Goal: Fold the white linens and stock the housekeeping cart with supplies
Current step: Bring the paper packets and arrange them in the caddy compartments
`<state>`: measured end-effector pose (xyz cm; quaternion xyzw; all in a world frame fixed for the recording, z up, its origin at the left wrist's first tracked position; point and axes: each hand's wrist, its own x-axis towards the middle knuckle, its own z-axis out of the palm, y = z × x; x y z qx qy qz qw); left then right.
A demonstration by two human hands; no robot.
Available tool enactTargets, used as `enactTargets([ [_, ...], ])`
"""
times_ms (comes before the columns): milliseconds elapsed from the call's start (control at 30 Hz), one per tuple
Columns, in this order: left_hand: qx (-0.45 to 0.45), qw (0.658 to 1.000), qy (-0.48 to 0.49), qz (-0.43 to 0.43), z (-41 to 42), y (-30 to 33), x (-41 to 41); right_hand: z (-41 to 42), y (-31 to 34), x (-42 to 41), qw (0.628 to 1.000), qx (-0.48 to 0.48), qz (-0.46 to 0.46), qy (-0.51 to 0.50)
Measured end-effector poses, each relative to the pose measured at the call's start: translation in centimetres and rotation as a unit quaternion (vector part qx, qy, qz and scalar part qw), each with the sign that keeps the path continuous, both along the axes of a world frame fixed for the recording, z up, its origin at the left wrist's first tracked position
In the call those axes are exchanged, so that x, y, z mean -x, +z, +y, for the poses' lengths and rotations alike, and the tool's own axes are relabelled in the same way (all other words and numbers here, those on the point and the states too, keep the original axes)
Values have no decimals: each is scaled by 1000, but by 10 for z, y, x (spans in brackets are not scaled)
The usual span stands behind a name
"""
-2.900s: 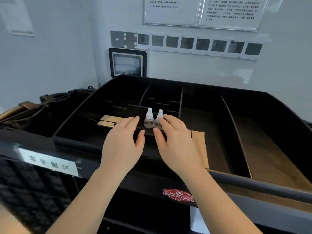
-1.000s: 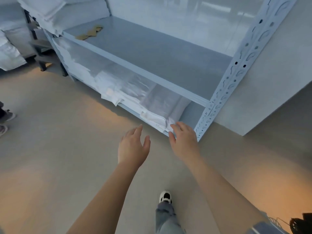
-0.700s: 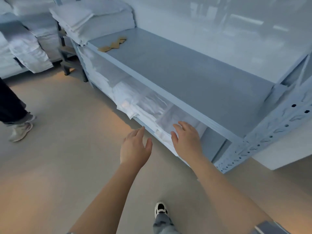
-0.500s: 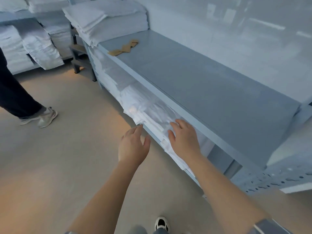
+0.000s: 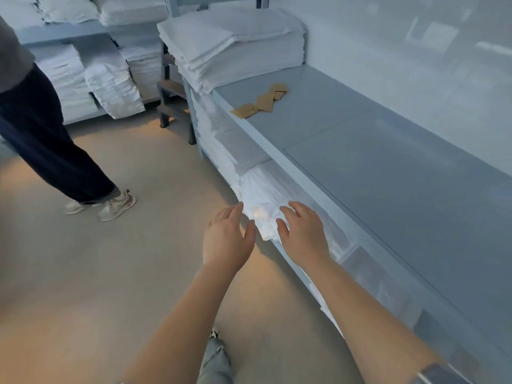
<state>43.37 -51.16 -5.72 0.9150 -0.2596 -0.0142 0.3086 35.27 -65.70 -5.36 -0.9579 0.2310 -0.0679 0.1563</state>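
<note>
White linens point(image 5: 260, 195) lie stacked on the lower level of a grey-blue shelf unit point(image 5: 360, 151). My left hand point(image 5: 225, 239) hovers open just left of the stack's front corner, fingers straight. My right hand point(image 5: 303, 231) is open too, its fingers spread over the front edge of the same stack. Whether it touches the cloth is not clear. A taller pile of folded white linens point(image 5: 232, 42) sits on the shelf's top at the far end. The housekeeping cart is out of view.
Several small brown paper packets point(image 5: 260, 102) lie on the shelf top. Another person's legs and sneakers point(image 5: 69, 151) stand at the left on the beige floor. More linen stacks point(image 5: 108, 76) fill shelves at the back left. My own shoe point(image 5: 214, 335) shows at the bottom.
I left the black cart with the small bottles and turned to the shelf. The view has swung left along it, and both hands have stayed open near the lower stack of linens.
</note>
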Motion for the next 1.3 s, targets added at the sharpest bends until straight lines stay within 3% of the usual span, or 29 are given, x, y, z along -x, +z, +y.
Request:
enactTargets([
  [333, -20, 997, -71, -11, -33, 22, -199, -19, 20, -176, 996, -8, -10, -88],
  [733, -20, 987, -158, -31, -152, 8, -351, -118, -1, -312, 985, -34, -25, -168],
  [1033, -23, 983, -178, -34, -231, 16, -459, -194, -1, -419, 986, -32, -12, -164],
  [1300, -103, 966, -237, -31, -261, -3, -521, -231, -12, -488, 984, -45, 20, -170],
])
